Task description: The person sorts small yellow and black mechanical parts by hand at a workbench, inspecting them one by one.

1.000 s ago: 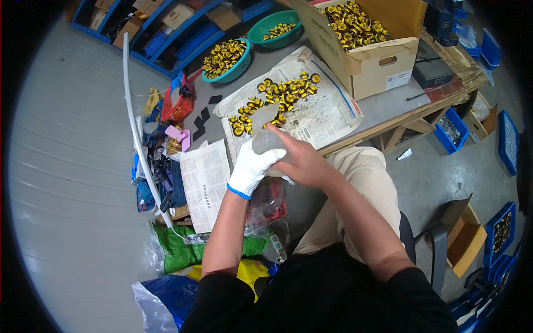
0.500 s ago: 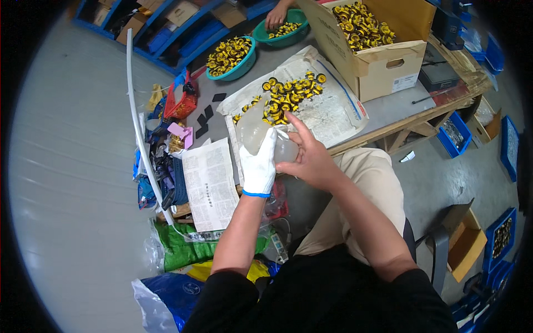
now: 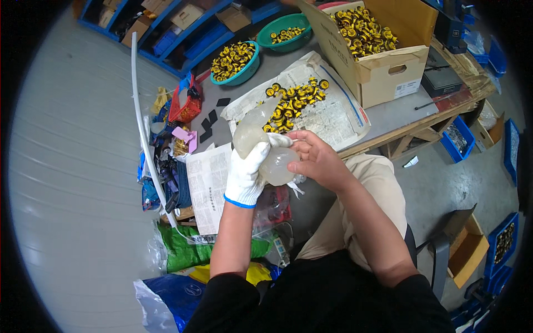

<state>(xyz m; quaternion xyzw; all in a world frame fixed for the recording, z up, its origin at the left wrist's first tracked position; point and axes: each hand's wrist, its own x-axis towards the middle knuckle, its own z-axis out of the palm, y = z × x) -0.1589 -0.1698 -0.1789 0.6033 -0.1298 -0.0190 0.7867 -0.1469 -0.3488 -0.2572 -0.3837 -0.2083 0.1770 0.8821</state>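
My left hand (image 3: 247, 172), in a white knit glove with a blue cuff, grips a translucent whitish piece with rounded, bulging lobes (image 3: 279, 165); I cannot make out its kind. One lobe rises past the gloved thumb, another sits below it. My bare right hand (image 3: 322, 164) is curled at the lower lobe's right side, its thumb on the surface and its fingers by the glove's fingertips. A thin whitish strip hangs beneath. Just beyond my hands, a pile of small yellow-and-black round parts (image 3: 294, 105) lies on newspaper (image 3: 338, 119).
Two green basins (image 3: 252, 69) and an open carton (image 3: 388, 77) hold more such parts. Black flat pieces (image 3: 206, 134), a red basket (image 3: 191, 105) and a newspaper sheet (image 3: 208, 186) are at the left. A white curved strip (image 3: 139, 116) stands along that side.
My hands have tilted the translucent piece and shifted slightly, showing more of its lower lobe. The other person's hand has left the far basin.
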